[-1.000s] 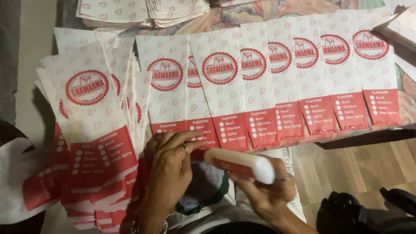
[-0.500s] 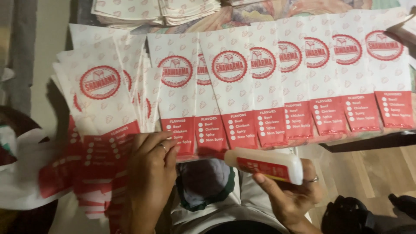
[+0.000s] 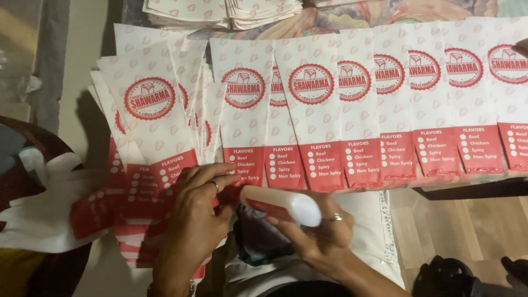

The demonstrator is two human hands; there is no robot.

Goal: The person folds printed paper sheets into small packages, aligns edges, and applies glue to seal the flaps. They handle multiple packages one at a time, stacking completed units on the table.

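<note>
Hidden: the row of paper bags (image 3: 379,104) runs off the right edge, so its end cannot be seen; each bag overlaps the next, covering part of its neighbour. The lower bags of the fanned stack (image 3: 148,126) lie under the left hand.
Hard to tell: the dark object (image 3: 445,275) on the floor, bottom right, is cut off and unclear.
Count: about eight bags show in the row; the fanned stack is too layered to count; one glue stick.
Left hand (image 3: 192,220): flat, fingers spread, pressing on the red bottom flaps of the fanned stack.
Right hand (image 3: 319,236): closed around a white and red glue stick (image 3: 280,204), held level just below the row's bottom edge.
Around: folded bag piles (image 3: 220,11) at the top; a white plastic bag (image 3: 44,209) at left; wooden floor (image 3: 467,220) at right.
</note>
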